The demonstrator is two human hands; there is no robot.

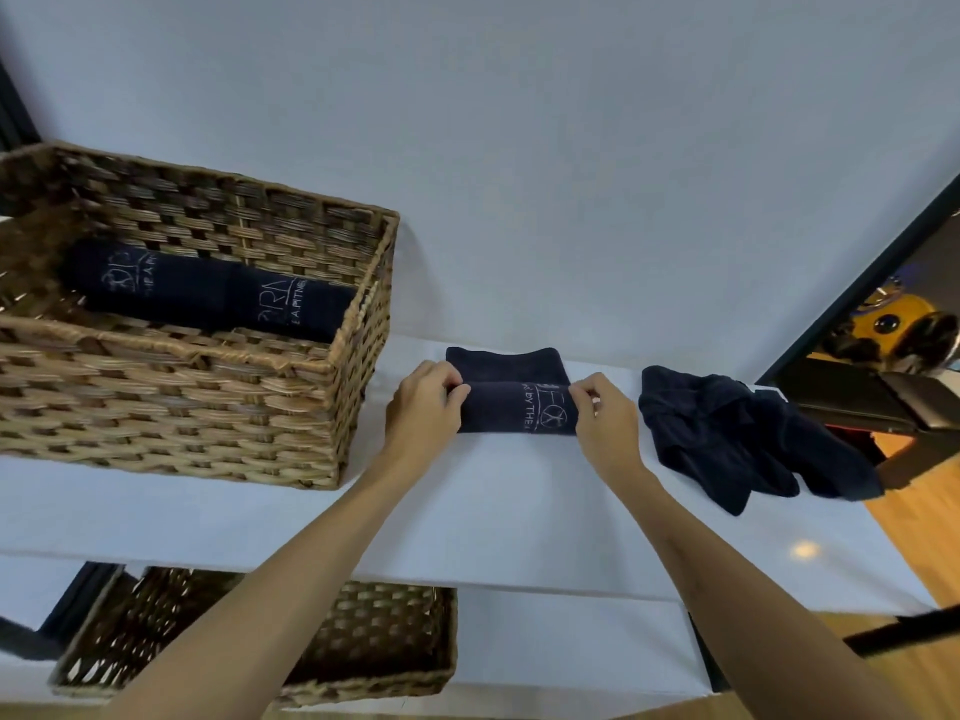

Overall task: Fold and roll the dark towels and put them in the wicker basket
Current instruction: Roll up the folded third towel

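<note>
1. Two hands pinch one half-rolled dark towel [511, 402] near the shelf's back edge: the left hand [423, 407] closed on its left end, the right hand [605, 418] on its right end.
2. A crumpled towel [727, 433] lies at the shelf's right edge.
3. Two rolled towels [208, 288] lie inside the wicker basket [171, 407] at the shelf's left end.

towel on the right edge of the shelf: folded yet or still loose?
Loose. The crumpled towel lies bunched with uneven flaps, untouched; both hands are on the towel being rolled.
</note>
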